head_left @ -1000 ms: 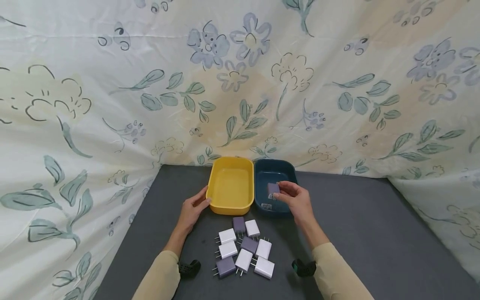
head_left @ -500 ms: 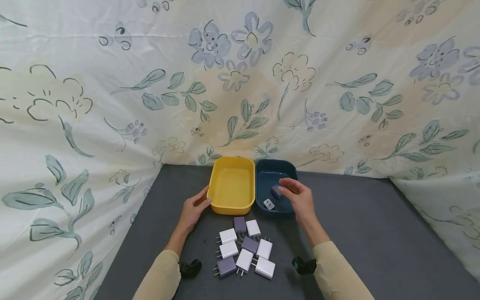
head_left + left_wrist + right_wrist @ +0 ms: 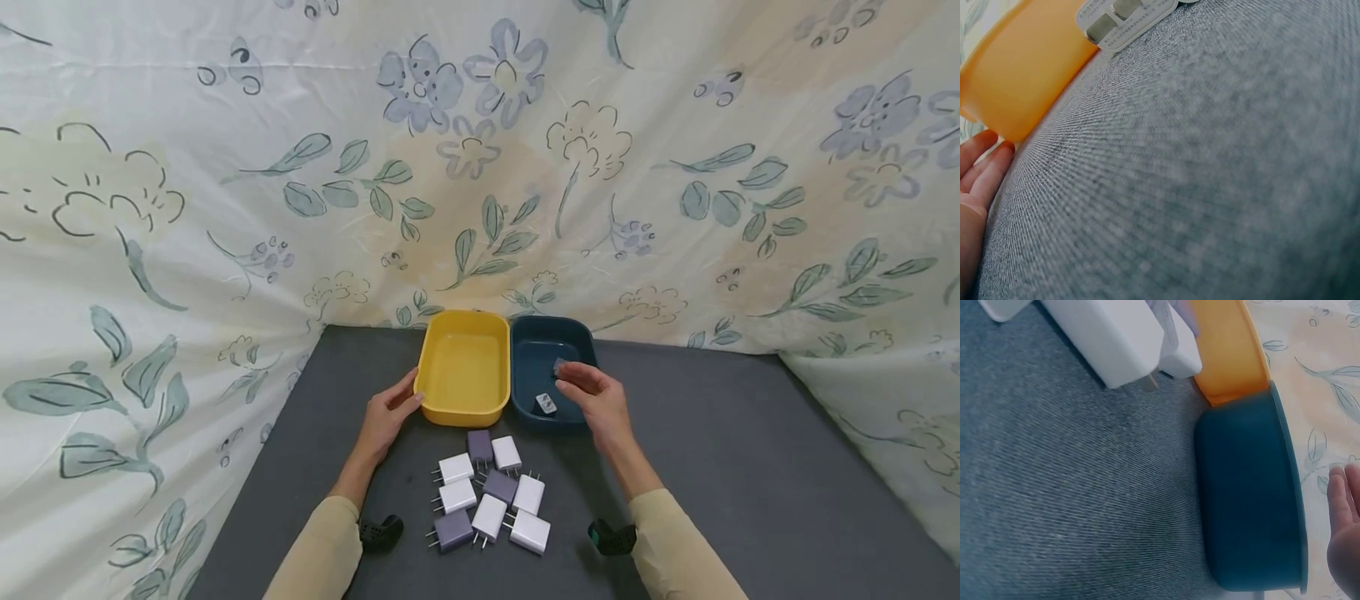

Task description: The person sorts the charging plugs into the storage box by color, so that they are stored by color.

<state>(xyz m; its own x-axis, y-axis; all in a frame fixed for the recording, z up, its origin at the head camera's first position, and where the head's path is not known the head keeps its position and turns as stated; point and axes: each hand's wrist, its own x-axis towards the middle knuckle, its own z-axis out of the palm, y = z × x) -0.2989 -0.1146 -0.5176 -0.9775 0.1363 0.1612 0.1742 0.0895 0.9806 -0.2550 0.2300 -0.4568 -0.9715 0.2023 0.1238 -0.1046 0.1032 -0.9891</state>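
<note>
We find one pale-faced adapter (image 3: 547, 404) at six o'clock in the blue tray (image 3: 534, 342), and a second adapter (image 3: 558, 365), partly hidden, near its centre. The right hand (image 3: 602, 402), at four o'clock, shows thumb and fingers parted — nothing visibly gripped. Nine adapters (image 3: 489, 518) lie on the bench (image 3: 720, 467) at seven o'clock; we judge the loading barely begun. The left hand (image 3: 382, 423) — fingers extended — touches the yellow tray (image 3: 465, 367) at eight o'clock.

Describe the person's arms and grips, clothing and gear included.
The left sleeve and right sleeve are plain beige and end short of the hands. Beside each cuff sits a small black device, left device and right device; the right one shows a green spot. The left grip and right grip are ungloved.
</note>
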